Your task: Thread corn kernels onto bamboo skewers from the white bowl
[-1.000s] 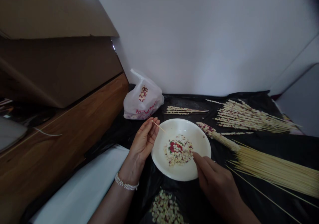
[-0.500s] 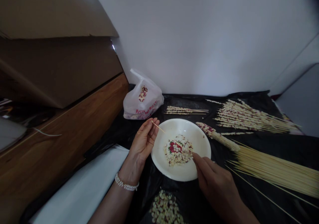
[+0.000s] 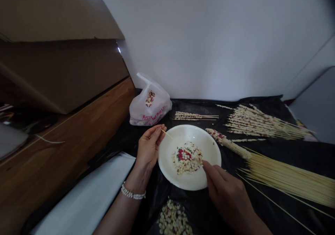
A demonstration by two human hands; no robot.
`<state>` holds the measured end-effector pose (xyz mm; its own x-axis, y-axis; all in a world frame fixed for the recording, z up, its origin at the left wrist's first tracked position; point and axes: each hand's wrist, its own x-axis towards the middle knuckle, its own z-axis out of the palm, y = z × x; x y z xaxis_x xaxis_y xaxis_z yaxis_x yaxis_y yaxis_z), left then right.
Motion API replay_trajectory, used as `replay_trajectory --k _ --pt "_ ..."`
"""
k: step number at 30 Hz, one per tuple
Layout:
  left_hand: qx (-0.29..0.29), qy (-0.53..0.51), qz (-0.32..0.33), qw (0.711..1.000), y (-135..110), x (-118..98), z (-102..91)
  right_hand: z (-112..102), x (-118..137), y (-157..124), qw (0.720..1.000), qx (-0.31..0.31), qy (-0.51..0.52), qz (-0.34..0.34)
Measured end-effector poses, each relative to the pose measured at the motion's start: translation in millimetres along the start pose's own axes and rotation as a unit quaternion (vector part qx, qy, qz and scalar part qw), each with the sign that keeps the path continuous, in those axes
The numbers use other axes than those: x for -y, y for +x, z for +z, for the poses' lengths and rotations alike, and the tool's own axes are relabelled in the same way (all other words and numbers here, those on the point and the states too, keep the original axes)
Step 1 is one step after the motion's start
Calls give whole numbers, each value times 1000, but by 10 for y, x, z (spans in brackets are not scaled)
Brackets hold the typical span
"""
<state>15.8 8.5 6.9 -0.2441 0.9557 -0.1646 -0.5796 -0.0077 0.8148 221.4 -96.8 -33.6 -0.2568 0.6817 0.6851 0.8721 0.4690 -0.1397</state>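
My left hand (image 3: 151,145) is closed in a pinch on a thin wooden skewer (image 3: 166,134), whose bare end points right over the rim of a white bowl (image 3: 213,154). Pale and dark red corn kernels (image 3: 188,165) lie in the bowl, around a red flower print on its bottom. My right hand (image 3: 226,186) reaches over the bowl's right side. Its thumb and forefinger are pressed together at the edge of the kernels; what is between them, if anything, is too small to tell.
Behind the bowl stand a white plastic bag (image 3: 150,107) and a few kernel-strung skewers (image 3: 187,115). To the right lie a partly stripped corn cob (image 3: 227,142), many strung skewers (image 3: 253,121) and bare skewers (image 3: 290,175). Loose kernels (image 3: 174,219) lie in front on black plastic sheeting (image 3: 193,205).
The fingers of my left hand have curled in more around the skewer, and the hand has turned slightly. My right hand has barely moved.
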Motion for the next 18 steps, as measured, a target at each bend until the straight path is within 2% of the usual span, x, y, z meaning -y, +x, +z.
replay_trajectory --k 7,12,18 --pt "-5 19 31 999 -21 26 20 -16 8 9 1000 -9 2 -6" --pt "2 -30 -49 998 -22 -46 27 -17 12 18 1000 -11 18 -5" --pt "51 -64 -122 989 -44 -89 -1 -25 3 -12 999 -14 32 -16"
